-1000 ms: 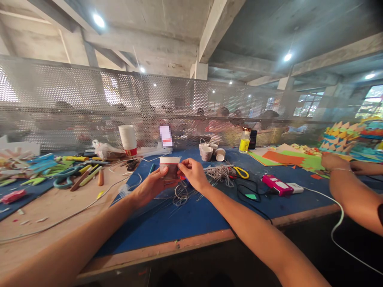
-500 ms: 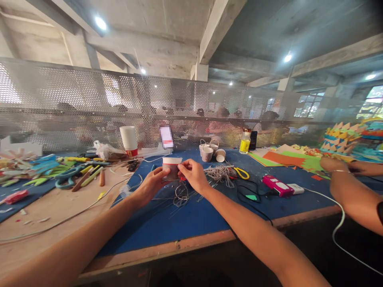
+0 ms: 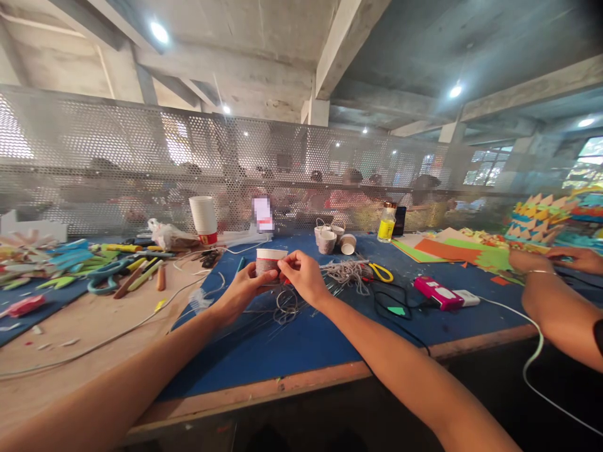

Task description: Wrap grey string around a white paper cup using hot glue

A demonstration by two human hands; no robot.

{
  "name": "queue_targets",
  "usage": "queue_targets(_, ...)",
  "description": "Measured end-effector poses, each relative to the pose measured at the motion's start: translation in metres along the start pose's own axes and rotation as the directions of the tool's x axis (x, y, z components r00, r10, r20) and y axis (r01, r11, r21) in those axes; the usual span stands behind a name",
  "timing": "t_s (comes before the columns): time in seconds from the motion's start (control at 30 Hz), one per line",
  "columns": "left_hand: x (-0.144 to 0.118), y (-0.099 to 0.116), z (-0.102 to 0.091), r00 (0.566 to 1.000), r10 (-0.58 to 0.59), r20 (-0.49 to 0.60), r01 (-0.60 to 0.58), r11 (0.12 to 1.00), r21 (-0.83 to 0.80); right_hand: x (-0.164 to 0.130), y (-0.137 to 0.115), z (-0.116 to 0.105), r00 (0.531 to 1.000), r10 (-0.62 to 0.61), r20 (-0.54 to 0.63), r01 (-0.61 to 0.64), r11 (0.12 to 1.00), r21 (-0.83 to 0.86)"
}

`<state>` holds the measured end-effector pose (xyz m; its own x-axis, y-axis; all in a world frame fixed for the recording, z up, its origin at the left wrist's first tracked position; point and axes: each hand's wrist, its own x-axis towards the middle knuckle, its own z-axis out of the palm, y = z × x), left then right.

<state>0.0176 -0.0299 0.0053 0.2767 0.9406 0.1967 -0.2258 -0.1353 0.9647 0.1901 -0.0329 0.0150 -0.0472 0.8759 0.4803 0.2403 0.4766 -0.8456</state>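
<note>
We see left grip (image 3: 245, 285) and right grip (image 3: 304, 276) pinch a tapered paper cup (image 3: 266, 264), its side grey-brown, between them; below lies blue-covered counter (image 3: 264, 361), beyond, perforated grey screen (image 3: 226, 147).

Perforated metal screen (image 3: 221, 150) — concrete beams (image 3: 351, 41), lit bulbs (image 3: 159, 32) above.

One head-worn camera looks forward from above the forearms, with the left hand (image 3: 242, 290) and right hand (image 3: 305, 277) near, the perforated partition (image 3: 282, 141) farther off, and the ceiling (image 3: 245, 47) above.
</note>
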Motion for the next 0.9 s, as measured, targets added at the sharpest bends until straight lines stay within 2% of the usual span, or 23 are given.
queue_targets(0.9, -0.003, 0.0028, -0.0038, 0.99, -0.04, 0.135, 0.05, 0.996, -0.075, -0.0005, -0.0034, -0.0029, 0.998, 0.021, 0.057, -0.029, 0.99, 0.141)
